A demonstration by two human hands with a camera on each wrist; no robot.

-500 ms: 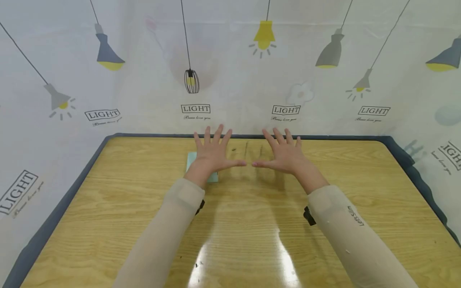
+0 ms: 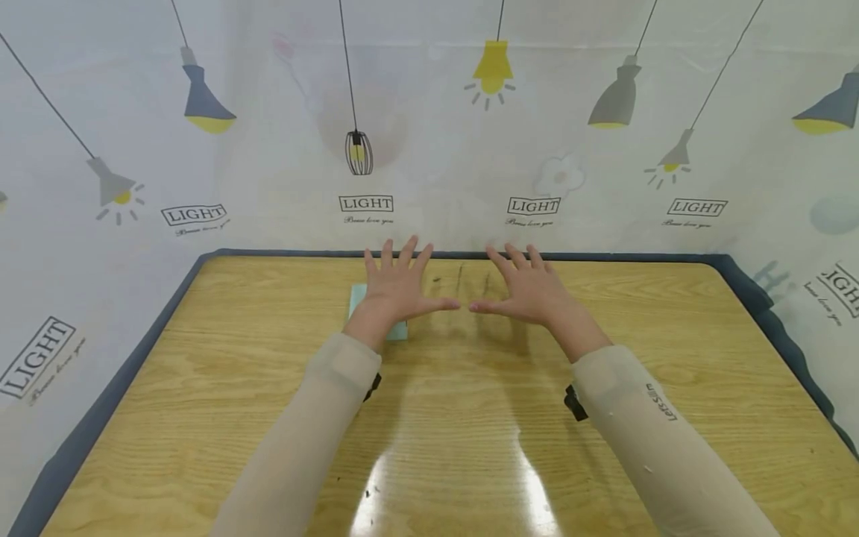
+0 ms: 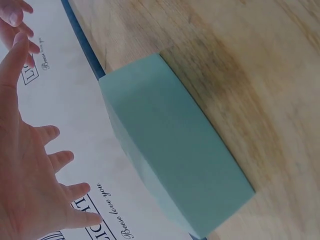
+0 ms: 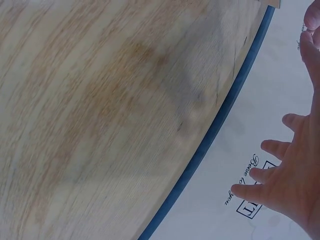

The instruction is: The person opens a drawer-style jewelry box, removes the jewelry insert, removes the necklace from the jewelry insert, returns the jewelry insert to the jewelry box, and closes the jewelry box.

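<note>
"What sort of place is this?"

"A small walled-in workspace, by the look of it: pale printed sheeting (image 2: 436, 164) rises round three sides of a wood-grain table (image 2: 456, 425), with dark blue trim (image 2: 604, 257) where they meet."

"Home or studio?"

"I can't tell. The sheeting's printed pendant lamps (image 2: 495, 63) and LIGHT labels (image 2: 365, 203) (cheerful, domestic stuff) lean homely, but a black device (image 2: 576, 404) at each cuff (image 2: 344, 362) suggests a recording spot."
</note>
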